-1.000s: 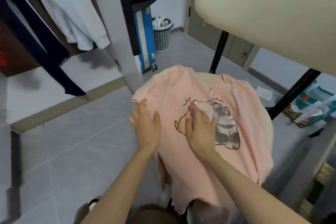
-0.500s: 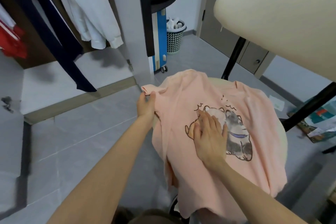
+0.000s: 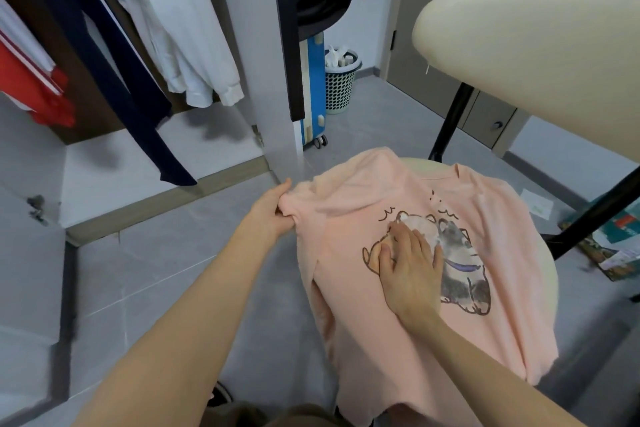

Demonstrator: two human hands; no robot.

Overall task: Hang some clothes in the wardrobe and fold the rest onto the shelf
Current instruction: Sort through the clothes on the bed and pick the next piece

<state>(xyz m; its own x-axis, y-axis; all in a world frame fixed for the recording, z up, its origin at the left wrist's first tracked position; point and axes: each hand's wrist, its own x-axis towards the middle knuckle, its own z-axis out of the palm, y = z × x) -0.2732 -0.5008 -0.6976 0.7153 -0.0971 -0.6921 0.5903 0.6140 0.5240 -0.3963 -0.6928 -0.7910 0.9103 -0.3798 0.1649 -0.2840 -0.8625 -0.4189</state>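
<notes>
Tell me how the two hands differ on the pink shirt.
The left hand pinches the pink shirt's sleeve edge in a curled grip; the right hand lies flat, fingers straight, on the cat print. The left sits off the stool's side; the right is over its middle. Both touch the shirt.
</notes>
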